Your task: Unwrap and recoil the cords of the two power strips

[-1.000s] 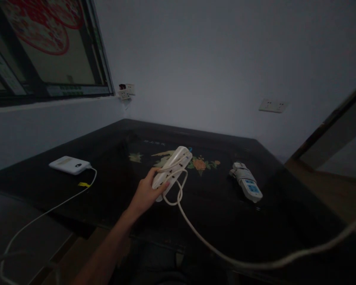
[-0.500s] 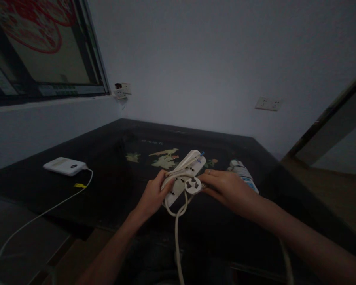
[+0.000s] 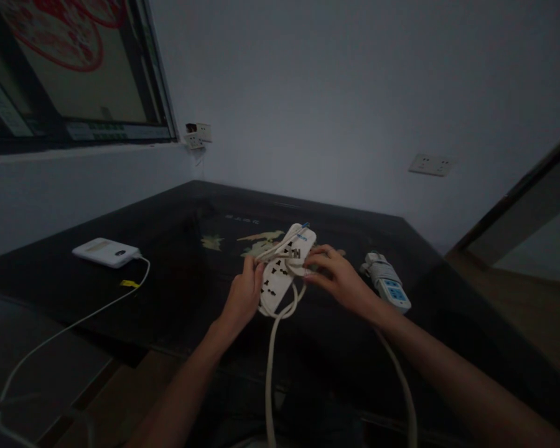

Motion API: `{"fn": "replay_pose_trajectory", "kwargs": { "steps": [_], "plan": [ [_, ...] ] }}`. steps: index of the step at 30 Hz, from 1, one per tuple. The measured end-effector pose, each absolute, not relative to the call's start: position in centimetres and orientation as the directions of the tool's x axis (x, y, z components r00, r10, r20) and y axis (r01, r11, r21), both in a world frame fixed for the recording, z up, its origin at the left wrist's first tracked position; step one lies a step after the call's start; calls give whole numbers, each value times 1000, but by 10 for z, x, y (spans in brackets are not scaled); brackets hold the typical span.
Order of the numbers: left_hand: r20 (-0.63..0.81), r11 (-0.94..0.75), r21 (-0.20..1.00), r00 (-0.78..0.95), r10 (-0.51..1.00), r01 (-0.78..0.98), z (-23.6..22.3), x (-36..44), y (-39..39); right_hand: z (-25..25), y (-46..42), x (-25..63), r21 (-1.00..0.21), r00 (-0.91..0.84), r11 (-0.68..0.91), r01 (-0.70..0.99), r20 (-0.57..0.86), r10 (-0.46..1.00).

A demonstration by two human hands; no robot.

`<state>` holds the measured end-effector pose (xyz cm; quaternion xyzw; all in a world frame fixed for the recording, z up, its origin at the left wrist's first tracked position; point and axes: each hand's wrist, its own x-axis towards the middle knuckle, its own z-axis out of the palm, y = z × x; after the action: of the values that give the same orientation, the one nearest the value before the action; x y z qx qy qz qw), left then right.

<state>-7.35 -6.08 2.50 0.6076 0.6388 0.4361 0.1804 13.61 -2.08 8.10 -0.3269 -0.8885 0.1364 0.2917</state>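
A white power strip [image 3: 274,287] with several sockets is held tilted over the dark table. My left hand [image 3: 243,292] is closed around its left edge and the cord loops lying across it. The strip's plug [image 3: 297,269] is pinched by my right hand [image 3: 333,277], its metal prongs pointing up in front of the strip. A white cord [image 3: 269,373] loops below the strip and hangs down toward me. Another length of cord [image 3: 404,379] hangs beneath my right forearm.
To the right, a second power strip [image 3: 392,291] with blue sockets lies with its cord wrapped round it. On the left of the black table [image 3: 177,230] rests a white device [image 3: 106,252] with a thin cable, near a yellow tag [image 3: 129,284]. Wall sockets [image 3: 431,165] are behind.
The plug has turned in my right hand, from its prong face toward me to its prongs upward. The power strip has shifted slightly up and left, and the right-hand cord has swung inward.
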Motion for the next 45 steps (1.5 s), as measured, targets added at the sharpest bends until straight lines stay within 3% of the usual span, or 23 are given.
{"fn": "replay_pose_trajectory", "kwargs": {
  "steps": [3,7,14,19,26,35,45],
  "plan": [
    [303,-134,766,-170,938,629,24,-72,-60,73,-12,134,-608,-394,656,448,524,755],
    [298,-157,753,-118,947,638,23,-68,-63,66,9,135,-797,-128,516,313,503,855],
    [323,-205,763,-87,942,613,17,-64,-63,59,27,143,-946,-294,291,140,241,925],
    [502,-334,690,-92,860,642,16,-69,-54,56,24,150,-937,-319,324,129,271,908],
    [401,-326,725,12,916,607,32,-80,-54,50,13,160,-873,-398,420,248,304,866],
    [322,-297,755,64,945,585,42,-83,-56,38,-13,164,-759,-369,465,456,315,875],
    [350,-256,896,-223,910,362,31,-93,-43,48,22,228,-690,-105,401,602,429,897]
  ]
}}
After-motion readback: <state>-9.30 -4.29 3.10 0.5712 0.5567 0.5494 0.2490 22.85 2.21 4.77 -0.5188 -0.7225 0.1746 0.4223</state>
